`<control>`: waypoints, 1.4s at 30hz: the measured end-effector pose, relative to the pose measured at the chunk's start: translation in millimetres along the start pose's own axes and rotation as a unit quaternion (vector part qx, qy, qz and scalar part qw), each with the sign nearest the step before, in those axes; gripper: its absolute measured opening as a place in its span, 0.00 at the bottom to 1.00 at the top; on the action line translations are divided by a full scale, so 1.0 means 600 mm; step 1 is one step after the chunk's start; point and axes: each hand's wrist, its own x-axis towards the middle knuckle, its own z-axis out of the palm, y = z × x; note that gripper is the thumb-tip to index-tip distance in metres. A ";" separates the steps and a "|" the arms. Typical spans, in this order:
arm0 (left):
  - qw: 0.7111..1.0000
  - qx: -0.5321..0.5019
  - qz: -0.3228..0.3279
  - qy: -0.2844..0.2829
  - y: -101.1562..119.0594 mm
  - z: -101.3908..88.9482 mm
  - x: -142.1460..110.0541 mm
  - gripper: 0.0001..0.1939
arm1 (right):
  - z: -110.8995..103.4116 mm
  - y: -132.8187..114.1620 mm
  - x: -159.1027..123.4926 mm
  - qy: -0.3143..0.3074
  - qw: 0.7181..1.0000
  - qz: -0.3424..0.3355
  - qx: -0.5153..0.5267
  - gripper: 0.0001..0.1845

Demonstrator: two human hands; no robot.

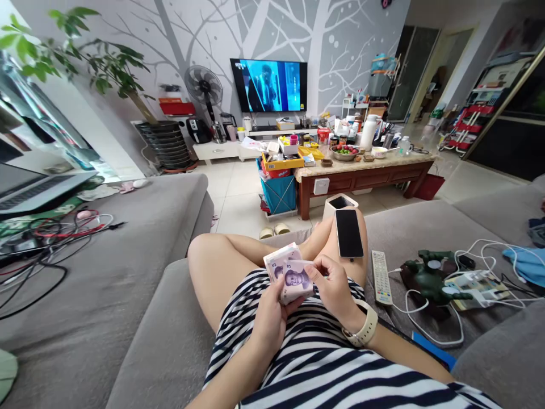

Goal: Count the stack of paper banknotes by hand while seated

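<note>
A stack of purple banknotes (279, 255), marked with a 5, is held low over my lap. My left hand (272, 312) grips the stack from below, its thumb across the front. At the right edge, my right hand (334, 284) pinches the top banknote (296, 278) between thumb and fingers, and this note is fanned slightly apart from those behind it. A pale watch is on my right wrist. On my right thigh lies a smartphone (349, 233) with a dark screen, just beyond the right hand.
On the sofa to the right are a remote control (381, 277), a dark green figure (432, 278) and white cables. Tangled cables (51, 241) and a laptop (40, 184) lie at left. Ahead stands a crowded coffee table (366, 170) beside a blue bin (279, 195).
</note>
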 end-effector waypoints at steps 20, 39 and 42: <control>0.999 -0.029 0.008 -0.024 -0.002 -0.010 0.002 0.12 | 0.000 -0.006 -0.025 -0.080 0.991 -0.093 0.056 0.23; 0.997 -0.041 0.002 -0.059 -0.014 -0.006 -0.001 0.14 | 0.005 0.021 -0.006 -0.021 0.999 0.030 0.031 0.18; 0.996 -0.050 -0.008 -0.067 -0.015 -0.007 0.001 0.13 | 0.004 0.019 -0.009 -0.019 0.999 0.022 0.024 0.18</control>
